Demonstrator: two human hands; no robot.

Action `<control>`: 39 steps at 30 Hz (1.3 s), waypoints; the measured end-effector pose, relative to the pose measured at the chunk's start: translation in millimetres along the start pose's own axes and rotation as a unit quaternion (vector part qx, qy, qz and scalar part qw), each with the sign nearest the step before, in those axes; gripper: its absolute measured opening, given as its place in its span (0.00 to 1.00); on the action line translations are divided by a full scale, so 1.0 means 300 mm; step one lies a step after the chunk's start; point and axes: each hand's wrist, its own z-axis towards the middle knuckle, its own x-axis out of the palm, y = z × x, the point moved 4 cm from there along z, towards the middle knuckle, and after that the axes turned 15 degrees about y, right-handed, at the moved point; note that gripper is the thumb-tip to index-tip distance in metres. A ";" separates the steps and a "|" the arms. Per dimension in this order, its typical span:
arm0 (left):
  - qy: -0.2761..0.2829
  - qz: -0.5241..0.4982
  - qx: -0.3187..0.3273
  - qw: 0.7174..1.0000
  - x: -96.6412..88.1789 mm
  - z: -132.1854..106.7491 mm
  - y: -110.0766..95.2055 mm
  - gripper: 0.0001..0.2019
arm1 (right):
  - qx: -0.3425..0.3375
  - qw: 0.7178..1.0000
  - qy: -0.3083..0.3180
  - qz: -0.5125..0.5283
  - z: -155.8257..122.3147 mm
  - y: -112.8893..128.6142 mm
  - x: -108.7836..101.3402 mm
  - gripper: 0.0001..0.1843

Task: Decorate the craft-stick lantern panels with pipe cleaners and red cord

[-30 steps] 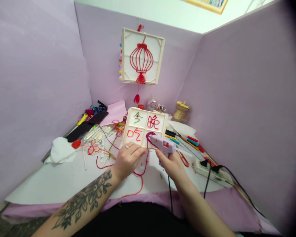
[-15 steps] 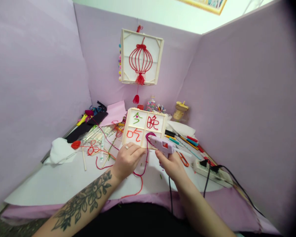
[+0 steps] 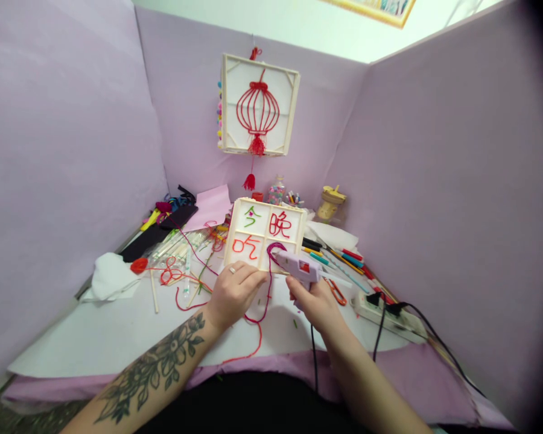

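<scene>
The left hand [image 3: 233, 293] grips the lower edge of the wooden frame [image 3: 265, 232], which is propped up at the middle of the bench [image 3: 95, 337]. The right hand [image 3: 315, 302] is wrapped around a glue gun [image 3: 298, 266]. Its nozzle touches the cord [image 3: 268, 288] in the frame's lower right compartment.

Lilac glue gun [image 3: 298, 267] with red switch, cream frame [image 3: 265, 234], red and green characters; purple walls [image 3: 434, 150]

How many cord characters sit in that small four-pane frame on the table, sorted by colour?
Green character: 1
Red characters: 2
Total in the frame: 3
</scene>
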 end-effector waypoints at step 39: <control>-0.014 0.016 -0.005 1.000 -0.003 0.001 -0.002 0.06 | 0.037 0.998 -0.014 -0.043 -0.069 -0.013 -0.059 0.20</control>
